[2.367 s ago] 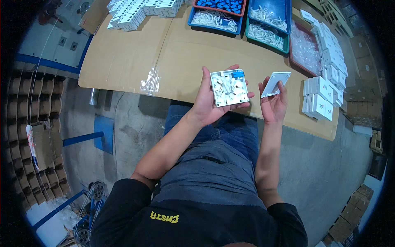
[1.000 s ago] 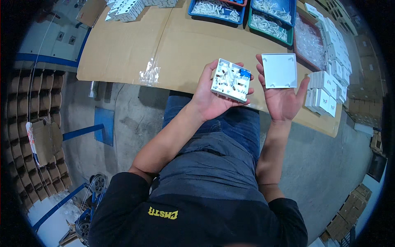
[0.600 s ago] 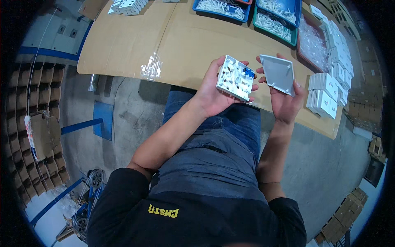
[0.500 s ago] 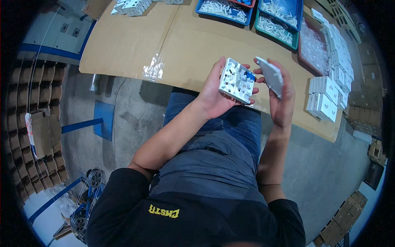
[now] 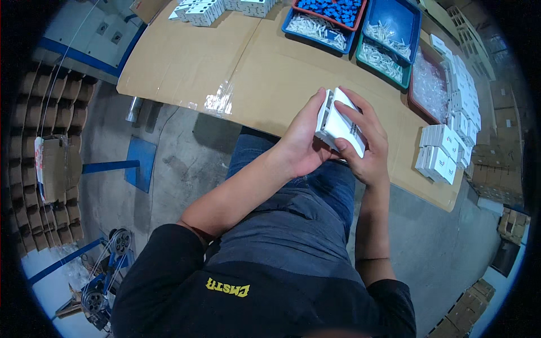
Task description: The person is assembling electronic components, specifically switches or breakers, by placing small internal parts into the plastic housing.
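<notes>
My left hand [image 5: 301, 141] is closed around a square white plastic housing [image 5: 323, 125], held just above the table's near edge. Over it, my right hand [image 5: 369, 143] grips a flat white cover plate [image 5: 344, 128] between thumb and fingers. The plate lies tilted against the housing and hides most of the inside. At the left side a narrow gap shows between the two pieces. Whether they are locked together I cannot tell.
Cardboard covers the table [image 5: 186, 73]. Trays hold blue parts [image 5: 332, 10], white pegs [image 5: 315, 31] and clear bags [image 5: 431, 79]. White switch plates stand stacked at right [image 5: 437, 152] and far left [image 5: 203, 11]. A blue-framed machine [image 5: 107, 270] stands lower left.
My right hand has moved left and laid the cover plate over the housing, which was uncovered before. The housing has turned in my left hand. The view has shifted slightly.
</notes>
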The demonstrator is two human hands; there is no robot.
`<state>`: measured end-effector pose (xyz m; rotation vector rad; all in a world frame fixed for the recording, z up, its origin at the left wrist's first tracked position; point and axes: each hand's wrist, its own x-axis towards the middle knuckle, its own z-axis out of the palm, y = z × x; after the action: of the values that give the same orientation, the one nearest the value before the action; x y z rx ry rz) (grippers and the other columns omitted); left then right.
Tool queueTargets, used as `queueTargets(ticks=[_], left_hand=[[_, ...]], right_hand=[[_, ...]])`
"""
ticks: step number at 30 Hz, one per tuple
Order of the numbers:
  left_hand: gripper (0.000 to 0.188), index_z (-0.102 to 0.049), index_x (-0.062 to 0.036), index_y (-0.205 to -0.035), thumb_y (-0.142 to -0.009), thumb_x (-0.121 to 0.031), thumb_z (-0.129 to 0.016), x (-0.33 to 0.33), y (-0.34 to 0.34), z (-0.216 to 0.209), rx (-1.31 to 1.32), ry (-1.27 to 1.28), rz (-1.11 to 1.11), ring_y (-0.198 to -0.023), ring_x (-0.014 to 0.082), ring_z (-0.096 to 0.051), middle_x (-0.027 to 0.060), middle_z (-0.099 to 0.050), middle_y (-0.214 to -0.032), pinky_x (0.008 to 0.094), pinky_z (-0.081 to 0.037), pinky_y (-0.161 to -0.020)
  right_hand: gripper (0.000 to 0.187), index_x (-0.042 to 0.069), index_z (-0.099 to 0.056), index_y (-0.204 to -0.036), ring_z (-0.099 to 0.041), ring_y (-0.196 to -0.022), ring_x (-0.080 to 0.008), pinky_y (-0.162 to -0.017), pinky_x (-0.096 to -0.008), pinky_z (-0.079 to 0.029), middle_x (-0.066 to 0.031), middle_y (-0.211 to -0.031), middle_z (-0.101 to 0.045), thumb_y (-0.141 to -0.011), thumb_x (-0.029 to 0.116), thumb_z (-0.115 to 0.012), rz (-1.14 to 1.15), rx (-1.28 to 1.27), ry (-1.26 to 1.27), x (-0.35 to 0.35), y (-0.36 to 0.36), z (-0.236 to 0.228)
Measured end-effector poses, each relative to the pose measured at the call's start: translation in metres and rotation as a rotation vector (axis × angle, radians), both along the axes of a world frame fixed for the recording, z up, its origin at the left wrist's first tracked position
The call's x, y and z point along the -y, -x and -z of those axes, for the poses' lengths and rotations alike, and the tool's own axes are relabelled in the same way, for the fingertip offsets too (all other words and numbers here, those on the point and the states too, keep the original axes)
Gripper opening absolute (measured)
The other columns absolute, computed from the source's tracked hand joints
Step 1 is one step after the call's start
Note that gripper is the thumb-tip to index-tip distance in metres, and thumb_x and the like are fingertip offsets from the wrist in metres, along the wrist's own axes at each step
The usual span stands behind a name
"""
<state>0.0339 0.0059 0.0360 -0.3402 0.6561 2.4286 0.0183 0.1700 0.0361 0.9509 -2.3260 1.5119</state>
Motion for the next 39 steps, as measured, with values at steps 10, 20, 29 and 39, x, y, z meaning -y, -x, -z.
queueTargets(ticks=[10, 20, 29, 39], left_hand=[[0.058, -0.05, -0.0138, -0.139, -0.107, -0.057, -0.03, -0.003, 0.016, -0.012, -0.011, -0.044, -0.013, -0.115, 0.0309, -0.063, 0.0126, -0.061, -0.128, 0.0497, -0.055, -0.092], [0.058, -0.048, -0.015, -0.141, -0.107, -0.058, -0.029, -0.001, 0.014, -0.042, -0.129, 0.054, -0.072, -0.112, 0.0256, -0.065, 0.009, -0.063, -0.126, 0.0453, -0.057, -0.09], [0.058, -0.048, -0.0088, -0.139, -0.108, -0.055, -0.033, -0.008, -0.007, -0.051, -0.286, 0.013, -0.128, -0.11, 0.0209, -0.066, 0.0102, -0.063, -0.124, 0.0365, -0.056, -0.091], [0.055, -0.052, -0.008, -0.135, -0.109, -0.052, -0.033, -0.012, 0.0, -0.039, -0.251, -0.049, -0.046, -0.103, 0.0202, -0.07, 0.0096, -0.067, -0.114, 0.0414, -0.061, -0.085]], right_hand=[[0.046, 0.006, -0.069, -0.128, -0.06, -0.124, -0.0323, -0.103, -0.0403, -0.047, -0.0181, -0.138, -0.061, -0.086, 0.025, -0.073, -0.044, 0.043, -0.057, -0.002, 0.017, -0.015], [0.051, 0.004, -0.068, -0.128, -0.058, -0.128, -0.0345, -0.105, -0.0417, -0.045, -0.0203, -0.141, -0.058, -0.087, 0.034, -0.074, -0.132, 0.015, 0.008, 0.003, 0.029, -0.034], [0.066, 0.005, -0.07, -0.126, -0.055, -0.128, -0.0446, -0.105, -0.0487, -0.045, -0.0339, -0.142, -0.052, -0.083, 0.055, -0.076, -0.092, -0.367, 0.025, -0.002, 0.017, -0.03], [0.08, 0.002, -0.045, -0.146, -0.049, -0.135, -0.0448, -0.109, -0.0529, -0.044, -0.0364, -0.147, -0.044, -0.098, 0.066, -0.048, -0.079, 0.196, 0.593, -0.005, 0.002, -0.03]])
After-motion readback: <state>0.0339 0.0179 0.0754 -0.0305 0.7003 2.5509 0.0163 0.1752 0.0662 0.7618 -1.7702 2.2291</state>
